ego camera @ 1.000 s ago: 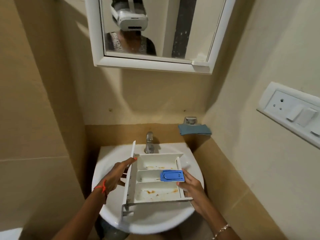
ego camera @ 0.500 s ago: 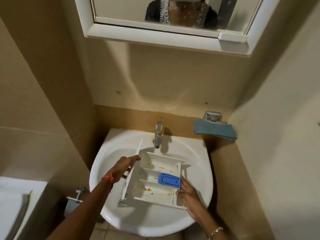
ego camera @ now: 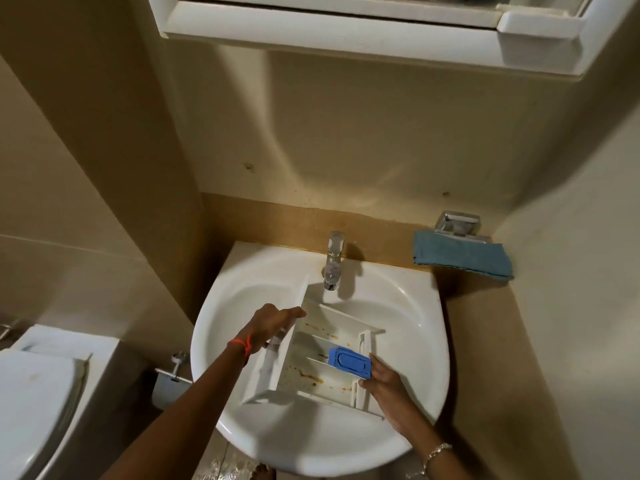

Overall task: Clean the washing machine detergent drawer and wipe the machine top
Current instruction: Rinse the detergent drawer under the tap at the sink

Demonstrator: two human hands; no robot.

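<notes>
Detergent drawer (ego camera: 313, 370): was stained, lower centre, in sink (ego camera: 415, 317).
Left hand (ego camera: 273, 323): I gripped its front panel.
Right hand (ego camera: 384, 382): I clasped its end.

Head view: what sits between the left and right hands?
Head view: the stained detergent drawer spans the gap over the sink, left hand on its front panel, right hand by its blue insert.

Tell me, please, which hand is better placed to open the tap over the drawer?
Probably the left. The left hand holds the front panel of the drawer just below the tap, while the right hand grips the near right edge by the blue insert, farther away, and could steady it.
</notes>
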